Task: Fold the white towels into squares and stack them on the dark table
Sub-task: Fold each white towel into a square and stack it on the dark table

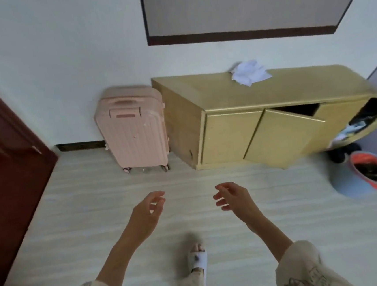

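Note:
A crumpled white towel point(250, 74) lies on top of a yellow cabinet point(224, 93) against the far wall. My left hand point(148, 212) and my right hand point(233, 197) are held out in front of me over the pale floor, both empty with loosely curled fingers. They are well short of the cabinet and the towel. No dark table is in view.
A pink suitcase point(133, 127) stands left of the cabinet. One cabinet door point(281, 136) hangs open. A blue bin with a red liner point(368, 175) sits on the floor at right. A dark red door point(5, 165) is at left. My slippered foot point(197, 259) is below.

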Demonstrator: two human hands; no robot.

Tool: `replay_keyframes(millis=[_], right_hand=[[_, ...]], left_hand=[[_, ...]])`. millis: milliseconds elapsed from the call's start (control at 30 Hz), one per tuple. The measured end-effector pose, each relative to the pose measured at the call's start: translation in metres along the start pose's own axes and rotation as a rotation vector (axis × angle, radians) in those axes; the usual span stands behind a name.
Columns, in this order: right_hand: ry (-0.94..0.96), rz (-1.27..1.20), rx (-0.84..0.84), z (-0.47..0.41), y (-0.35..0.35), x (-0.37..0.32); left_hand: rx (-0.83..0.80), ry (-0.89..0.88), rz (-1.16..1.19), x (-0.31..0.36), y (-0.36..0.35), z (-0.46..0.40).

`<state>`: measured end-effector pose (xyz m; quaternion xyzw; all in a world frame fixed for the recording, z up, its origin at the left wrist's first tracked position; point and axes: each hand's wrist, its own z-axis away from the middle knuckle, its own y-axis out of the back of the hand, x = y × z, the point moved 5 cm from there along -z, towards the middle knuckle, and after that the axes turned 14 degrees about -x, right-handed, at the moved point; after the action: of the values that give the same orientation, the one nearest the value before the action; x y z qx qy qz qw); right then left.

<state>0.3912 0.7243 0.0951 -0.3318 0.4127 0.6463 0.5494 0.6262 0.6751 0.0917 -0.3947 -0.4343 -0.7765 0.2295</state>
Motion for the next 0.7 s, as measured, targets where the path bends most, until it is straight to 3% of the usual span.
replay_keyframes(millis=[400, 700], right_hand=[[-0.034, -0.063, 0.217, -0.168, 0.192, -0.073], [-0.081, -0.11, 0.183, -0.313, 0.307, -0.082]], left_hand=[[-0.245, -0.159, -0.084, 0.144, -0.013, -0.287], [-0.349, -0.083, -0.166, 0.18, -0.046, -0.451]])
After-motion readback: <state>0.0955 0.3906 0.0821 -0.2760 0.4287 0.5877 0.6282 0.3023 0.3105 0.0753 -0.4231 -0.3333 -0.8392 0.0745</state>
